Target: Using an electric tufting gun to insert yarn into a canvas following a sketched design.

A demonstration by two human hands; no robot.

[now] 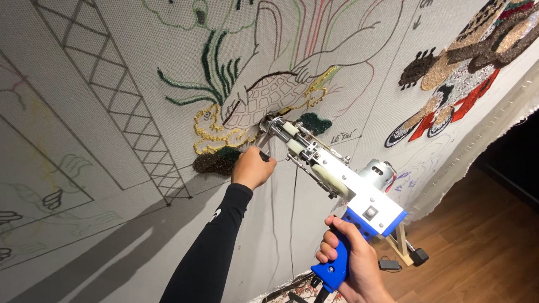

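A white and blue tufting gun (pixel 338 178) points its metal nose into a large stretched white cloth (pixel 95 117) with drawn outlines. My right hand (pixel 352 264) grips the gun's blue handle low in the view. My left hand (pixel 252 168), in a black sleeve, holds the gun's front grip right by the needle, close against the cloth. The needle touches the cloth beside a drawn turtle (pixel 266 96) with brown and yellow tufted yarn. Dark green tufted patches (pixel 218 161) lie just left of my left hand.
A finished multicoloured tufted figure (pixel 462 80) fills the cloth's upper right. Thin yarn strands (pixel 292 212) hang down from the gun. A wooden floor (pixel 490 250) shows at the lower right, with a frame foot (pixel 404 249) and a small black object beside it.
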